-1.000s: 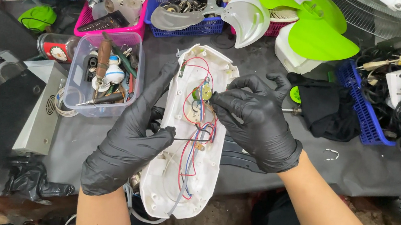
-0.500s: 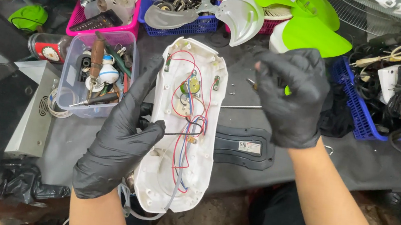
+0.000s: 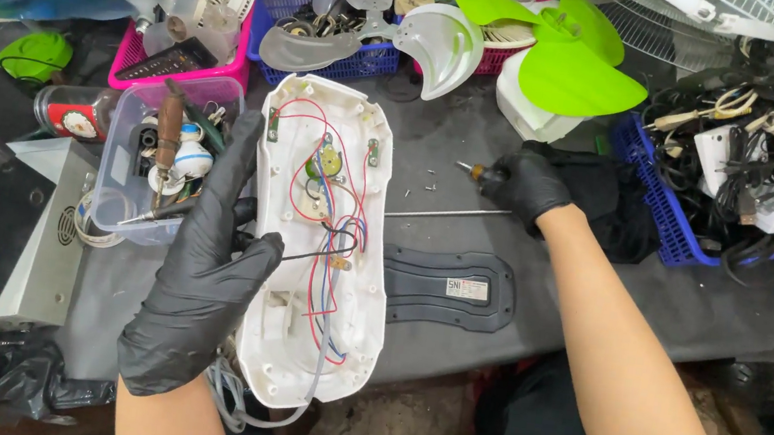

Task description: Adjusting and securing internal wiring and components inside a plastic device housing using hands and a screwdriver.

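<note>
The white housing (image 3: 320,249) stood with its long axis running near to far, open side up, red and blue wires showing. The left hand (image 3: 207,265) gripped its left edge. The right hand (image 3: 527,185) pinched a screwdriver (image 3: 475,171) over the grey table (image 3: 591,299). At left, a clear tub (image 3: 124,178) held tools; 1 blue basket (image 3: 659,215) held cables.

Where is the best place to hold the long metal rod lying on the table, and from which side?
Grip the rod near its right end, from above: it lies flat and bare there, beside the right hand, while its left end nears the white housing.
</note>
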